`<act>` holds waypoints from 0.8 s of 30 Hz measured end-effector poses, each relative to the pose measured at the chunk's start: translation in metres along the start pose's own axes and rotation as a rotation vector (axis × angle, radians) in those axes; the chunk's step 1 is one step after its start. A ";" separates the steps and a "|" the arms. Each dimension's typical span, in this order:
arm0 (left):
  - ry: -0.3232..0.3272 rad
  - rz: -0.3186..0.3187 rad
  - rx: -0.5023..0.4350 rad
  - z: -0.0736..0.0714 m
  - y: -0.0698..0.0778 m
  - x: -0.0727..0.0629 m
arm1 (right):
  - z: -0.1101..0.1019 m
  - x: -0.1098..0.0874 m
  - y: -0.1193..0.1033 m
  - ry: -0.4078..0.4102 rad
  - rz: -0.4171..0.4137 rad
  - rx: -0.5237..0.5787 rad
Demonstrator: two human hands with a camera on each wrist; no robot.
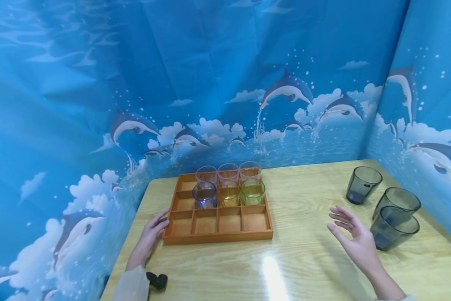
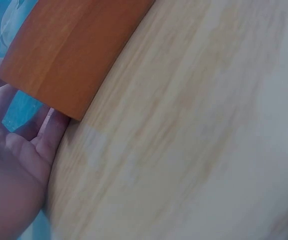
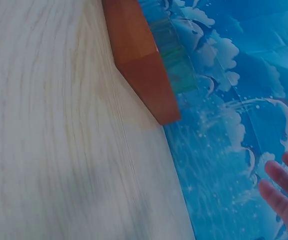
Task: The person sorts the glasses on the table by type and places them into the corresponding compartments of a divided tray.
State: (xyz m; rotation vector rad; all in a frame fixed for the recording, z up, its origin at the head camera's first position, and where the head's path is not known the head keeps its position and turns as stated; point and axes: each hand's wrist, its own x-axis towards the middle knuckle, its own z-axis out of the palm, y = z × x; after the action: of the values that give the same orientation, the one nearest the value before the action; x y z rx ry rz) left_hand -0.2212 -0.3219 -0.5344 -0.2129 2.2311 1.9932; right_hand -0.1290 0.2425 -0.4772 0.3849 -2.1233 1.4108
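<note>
A brown wooden tray (image 1: 218, 238) with square compartments sits toward the back of the table. My left hand (image 1: 149, 239) rests at the tray's left side, fingers against its outer wall (image 2: 58, 55). Inside the tray stand a blue glass (image 1: 204, 196), a yellow glass (image 1: 229, 197) and a green glass (image 1: 253, 195); behind them is a row of three pale pinkish glasses (image 1: 228, 172). The front row and left column of compartments hold nothing. My right hand (image 1: 357, 242) hovers over the table with fingers spread, holding nothing, just left of the grey glasses.
Three dark grey glasses stand at the right: one farther back (image 1: 364, 186), and two nearer ones (image 1: 393, 234) overlapping in view. A small black object (image 1: 157, 280) lies by the left sleeve. Blue dolphin-print sheets (image 1: 210, 83) hang behind the table (image 1: 304, 200) and along both sides.
</note>
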 end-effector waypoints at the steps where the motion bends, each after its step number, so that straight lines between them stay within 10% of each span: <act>1: -0.004 0.008 0.003 0.000 0.000 0.000 | -0.004 -0.002 -0.001 0.021 0.006 -0.007; 14: 0.006 -0.022 0.001 0.002 0.003 -0.001 | -0.060 -0.006 -0.007 0.365 -0.173 -0.121; 24: 0.005 -0.006 0.016 0.003 0.002 -0.003 | -0.089 -0.017 -0.001 0.663 0.182 -0.439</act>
State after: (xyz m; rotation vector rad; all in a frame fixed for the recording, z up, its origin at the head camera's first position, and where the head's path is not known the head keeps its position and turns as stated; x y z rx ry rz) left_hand -0.2190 -0.3189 -0.5321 -0.2223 2.2461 1.9730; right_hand -0.0894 0.3221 -0.4601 -0.4053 -1.8461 0.9315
